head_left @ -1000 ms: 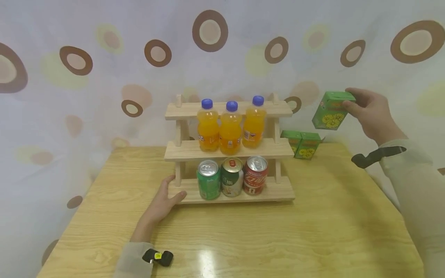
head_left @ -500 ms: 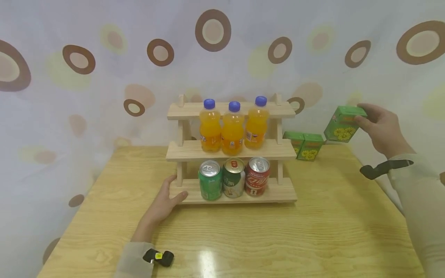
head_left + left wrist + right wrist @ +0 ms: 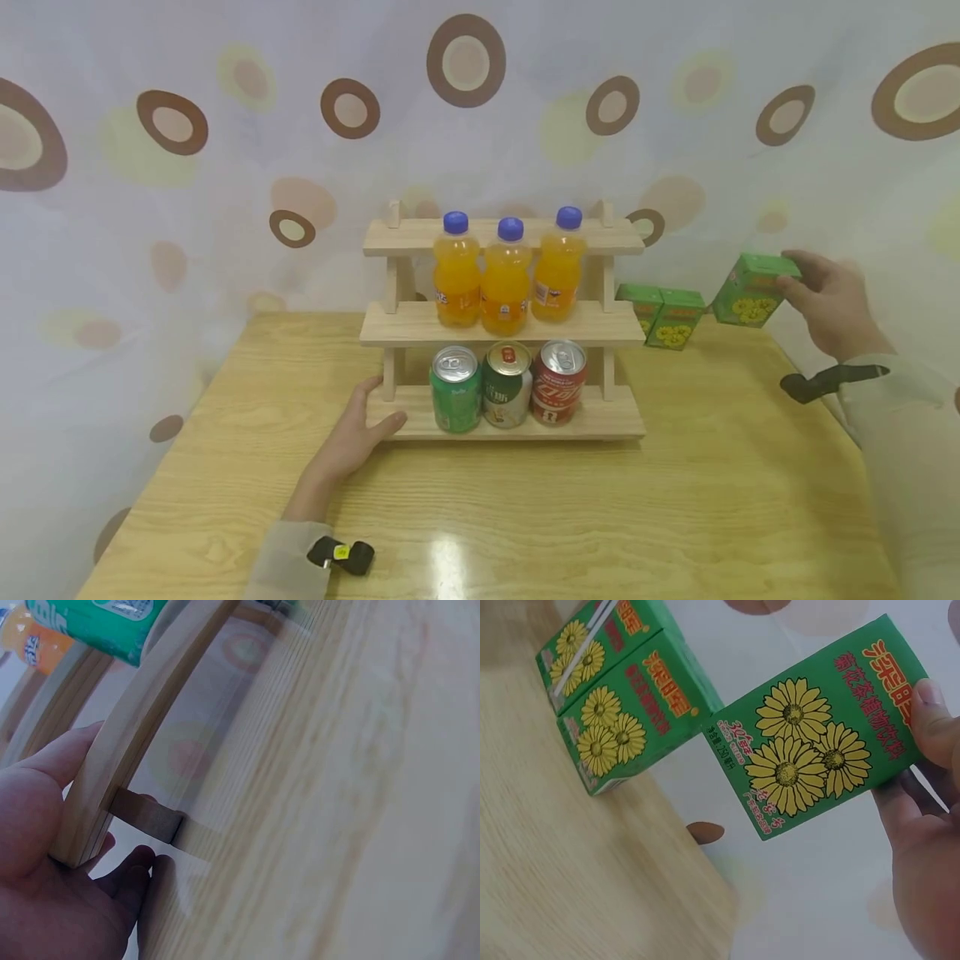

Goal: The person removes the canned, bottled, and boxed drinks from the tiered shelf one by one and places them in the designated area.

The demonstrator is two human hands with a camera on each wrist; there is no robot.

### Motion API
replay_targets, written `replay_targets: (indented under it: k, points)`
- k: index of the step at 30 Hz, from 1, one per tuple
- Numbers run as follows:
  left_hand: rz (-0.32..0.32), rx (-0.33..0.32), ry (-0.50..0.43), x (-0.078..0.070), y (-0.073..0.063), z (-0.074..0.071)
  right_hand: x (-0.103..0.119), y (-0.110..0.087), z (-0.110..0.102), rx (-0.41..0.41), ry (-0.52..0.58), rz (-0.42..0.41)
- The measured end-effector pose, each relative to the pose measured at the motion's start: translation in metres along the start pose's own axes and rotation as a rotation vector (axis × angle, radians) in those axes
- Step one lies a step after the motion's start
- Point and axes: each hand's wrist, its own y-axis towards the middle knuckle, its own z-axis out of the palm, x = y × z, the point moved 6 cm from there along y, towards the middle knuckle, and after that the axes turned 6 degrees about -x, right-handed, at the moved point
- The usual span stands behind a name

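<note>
My right hand (image 3: pixel 836 304) pinches a green drink carton (image 3: pixel 753 290) with yellow flowers by its upper end. In the right wrist view the thumb lies on the front of this tilted drink carton (image 3: pixel 810 735). Two matching cartons (image 3: pixel 673 321) stand side by side on the table, just left of it. My left hand (image 3: pixel 356 437) grips the left end of the wooden shelf rack's bottom board (image 3: pixel 611 417). The left wrist view has the thumb over this board (image 3: pixel 142 712) and the other fingers below it, partly hidden.
Three orange soda bottles (image 3: pixel 505 287) with blue caps stand on the rack's middle board. On the bottom board are a green can (image 3: pixel 455 396), a dark green and white can (image 3: pixel 507 387) and a red can (image 3: pixel 558 387). A patterned cloth (image 3: pixel 480 150) hangs behind the wooden table (image 3: pixel 525 517).
My right hand has carried the carton down and to the right, to beside the two standing cartons. The left hand keeps its grip on the rack. The head view has shifted slightly.
</note>
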Motion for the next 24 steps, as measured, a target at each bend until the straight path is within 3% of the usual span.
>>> replay_targets:
  k: [2, 8, 15, 24]
  points:
    - [-0.006, 0.003, -0.001, -0.001, 0.000, 0.000, -0.008, 0.000, 0.003, 0.014, 0.077, 0.026]
    - [-0.033, 0.025, -0.014, -0.019, -0.007, -0.001, -0.025, 0.000, 0.006, 0.011, -0.078, 0.029]
    - [-0.038, 0.035, -0.021, -0.038, -0.016, -0.002, -0.036, 0.000, 0.015, 0.022, -0.018, 0.048]
    - [-0.033, 0.042, -0.044, -0.030, -0.013, -0.001, -0.040, -0.005, 0.021, 0.019, -0.124, 0.040]
